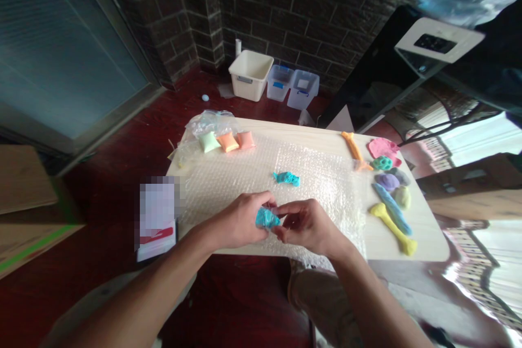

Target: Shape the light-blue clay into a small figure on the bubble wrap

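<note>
Above the near side of the desk (430, 242), the left hand (244, 218) has its grip clamped around a turquoise packet (266, 218). The right hand (308, 227) bends in at the packet's right end; I can't tell whether its grip pinches. Just beyond, a crumpled turquoise piece (287, 178) lies on bubble wrap (326, 174).

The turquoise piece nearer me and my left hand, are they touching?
Touching: the head view shows your left hand curled around the nearer turquoise piece, gripping its left end.
</note>
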Available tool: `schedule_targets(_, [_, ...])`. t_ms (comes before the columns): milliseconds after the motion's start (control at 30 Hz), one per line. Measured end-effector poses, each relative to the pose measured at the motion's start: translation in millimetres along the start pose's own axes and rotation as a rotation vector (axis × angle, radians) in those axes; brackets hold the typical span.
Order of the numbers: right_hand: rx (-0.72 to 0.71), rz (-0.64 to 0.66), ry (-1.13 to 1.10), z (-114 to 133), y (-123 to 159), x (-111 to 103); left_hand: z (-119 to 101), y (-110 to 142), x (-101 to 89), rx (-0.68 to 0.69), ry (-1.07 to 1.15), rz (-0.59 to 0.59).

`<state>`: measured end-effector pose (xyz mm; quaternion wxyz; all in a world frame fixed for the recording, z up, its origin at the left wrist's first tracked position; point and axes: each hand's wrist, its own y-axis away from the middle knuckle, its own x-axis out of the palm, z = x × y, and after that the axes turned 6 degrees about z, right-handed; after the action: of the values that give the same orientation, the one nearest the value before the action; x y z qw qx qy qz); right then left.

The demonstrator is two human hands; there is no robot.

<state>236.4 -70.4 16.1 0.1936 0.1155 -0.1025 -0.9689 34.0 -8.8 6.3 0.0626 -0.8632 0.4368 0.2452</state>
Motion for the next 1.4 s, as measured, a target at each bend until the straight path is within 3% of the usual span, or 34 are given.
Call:
schedule_targets(300, [-0.011,-0.072,-0.051,-5.6,0.0,4.1,1.5,0.0,-0.1,-0.006,0.111,-0.03])
schedule_targets(500, [-0.007,-0.157,-0.166,-3.4,-0.2,-6.6,10.6,-1.7,-21.7,-0.232,0.708,0.048])
schedule_targets(633, [-0.019,-0.232,-0.197,-4.7,0.1,-9.3,12.0,-5.4,-26.6,-0.284,0.904,-0.112])
schedule_targets(767, [-0.014,-0.272,-0.229,-2.6,-0.3,-8.5,12.3,-9.4,-22.2,-0.178,0.761,-0.242])
schedule_targets(1000, [-0.049,-0.306,-0.234,-4.3,-2.8,-4.3,11.5,-6.4,-14.6,-0.023,0.216,-0.426])
schedule_targets(1100, [-0.129,-0.318,-0.18,-6.5,-0.4,-3.9,10.6,-2.9,-14.2,0.031,0.091,-0.392])
schedule_targets(1267, [-0.191,-0.212,-0.281,-2.5,0.6,-4.7,9.0,-0.4,-12.0,0.089,0.074,-0.304])
schedule_targets(1400, [-0.183,-0.367,-0.309,-4.4,-6.0,2.4,-0.7,0.3,-6.2,0.143,-0.018,-0.391])
